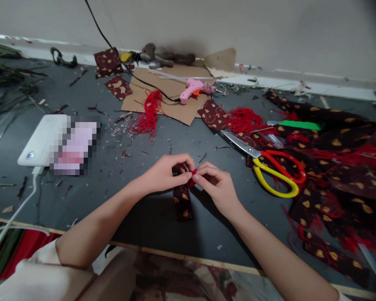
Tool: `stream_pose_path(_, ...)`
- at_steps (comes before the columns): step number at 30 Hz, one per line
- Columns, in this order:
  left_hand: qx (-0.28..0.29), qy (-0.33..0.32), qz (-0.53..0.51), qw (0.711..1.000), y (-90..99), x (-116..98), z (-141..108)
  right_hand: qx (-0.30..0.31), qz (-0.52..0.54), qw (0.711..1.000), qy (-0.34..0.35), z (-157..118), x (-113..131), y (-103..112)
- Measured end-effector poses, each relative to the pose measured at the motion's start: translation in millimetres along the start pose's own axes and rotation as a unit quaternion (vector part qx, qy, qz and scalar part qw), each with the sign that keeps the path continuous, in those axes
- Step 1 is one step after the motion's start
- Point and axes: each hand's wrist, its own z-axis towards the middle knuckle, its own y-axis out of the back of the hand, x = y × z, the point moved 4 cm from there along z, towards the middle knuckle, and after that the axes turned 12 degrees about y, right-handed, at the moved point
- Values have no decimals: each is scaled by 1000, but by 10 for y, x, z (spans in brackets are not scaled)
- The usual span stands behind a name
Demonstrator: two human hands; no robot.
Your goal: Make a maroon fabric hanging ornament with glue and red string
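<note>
Above the middle of the dark table, my left hand (167,173) pinches a dark maroon fabric strip (182,202) with a gold pattern; the strip hangs down below the fingers. Fingertip to fingertip with it, my right hand (217,186) is closed in a pinch on a small red piece (192,179), perhaps cloth or thread, at the strip's upper end. The fingers cover most of that spot. To the right of my right hand lie scissors (260,156) with one red and one yellow handle, their blades slightly apart.
A pink glue gun (194,90) rests on cardboard (169,106) at the back, its black cord trailing left. Red thread (148,113) lies nearby. Patterned fabric (338,138) is heaped at right with a green-handled tool (302,124). A white power bank (44,140) and phone (77,146) lie left.
</note>
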Motion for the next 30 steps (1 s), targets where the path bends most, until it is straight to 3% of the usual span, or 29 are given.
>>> stream_pose_path(30,9,22,-27,999,-10,33,6,19,-15,1000,-2,-4,17,-20)
